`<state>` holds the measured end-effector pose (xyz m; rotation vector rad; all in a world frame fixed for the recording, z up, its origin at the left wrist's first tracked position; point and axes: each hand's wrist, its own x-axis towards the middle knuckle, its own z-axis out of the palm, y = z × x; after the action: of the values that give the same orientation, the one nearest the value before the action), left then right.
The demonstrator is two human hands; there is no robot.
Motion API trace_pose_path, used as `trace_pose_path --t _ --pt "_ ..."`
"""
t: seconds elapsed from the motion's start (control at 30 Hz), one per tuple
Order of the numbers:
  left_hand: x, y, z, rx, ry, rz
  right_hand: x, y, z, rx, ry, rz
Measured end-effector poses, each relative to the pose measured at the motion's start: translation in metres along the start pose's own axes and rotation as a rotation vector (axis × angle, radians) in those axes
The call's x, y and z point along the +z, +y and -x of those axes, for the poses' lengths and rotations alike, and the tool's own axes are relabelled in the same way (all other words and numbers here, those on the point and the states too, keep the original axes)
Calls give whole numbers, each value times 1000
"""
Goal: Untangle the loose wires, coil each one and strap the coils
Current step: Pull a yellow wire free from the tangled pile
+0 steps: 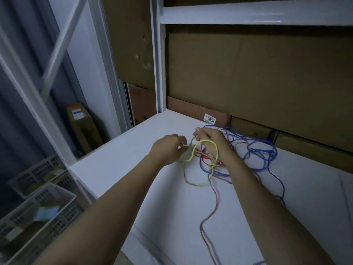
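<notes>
Head view: at far left, plastic baskets (38, 205) sit below the white surface (118, 165). Left hand (169, 150) pinches the yellow wire (198, 146); right hand (214, 144) grips its loop, fingers curled, above tangled red wire (215, 194) and blue wire (263, 155), mid-surface.

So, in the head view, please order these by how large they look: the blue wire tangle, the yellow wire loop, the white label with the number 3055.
1. blue wire tangle, spreading widest
2. yellow wire loop, draped over the right hand
3. white label, smallest, though it lies farthest from the camera
</notes>
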<state>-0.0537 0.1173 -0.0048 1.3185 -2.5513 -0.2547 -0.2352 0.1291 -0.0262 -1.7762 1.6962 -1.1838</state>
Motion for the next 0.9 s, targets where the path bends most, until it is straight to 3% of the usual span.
trace_pose_path --t 0.17,0.27,0.33,0.47,0.6,0.67,0.77,0.9 --pt "4 -24 -13 97 -309 442 16 -10 -28 76 -53 -131" --pt "10 -32 -21 196 -448 381 7 -5 -29 77 -42 -40" --pt "14 -37 -29 268 -426 239 -6 0 -21 74 -51 76" --pt "24 -47 -45 392 -329 120 -23 13 10 36 -222 282" --pt "36 -55 -61 392 -238 -40 -27 19 35 264 -208 275" --pt "40 -59 -68 344 -204 -132 -29 21 44 305 -79 356" --pt "42 -65 -76 272 -89 -219 -37 16 58 351 345 159" --pt "39 -76 -86 196 3 -98 -41 -1 70 254 813 92"
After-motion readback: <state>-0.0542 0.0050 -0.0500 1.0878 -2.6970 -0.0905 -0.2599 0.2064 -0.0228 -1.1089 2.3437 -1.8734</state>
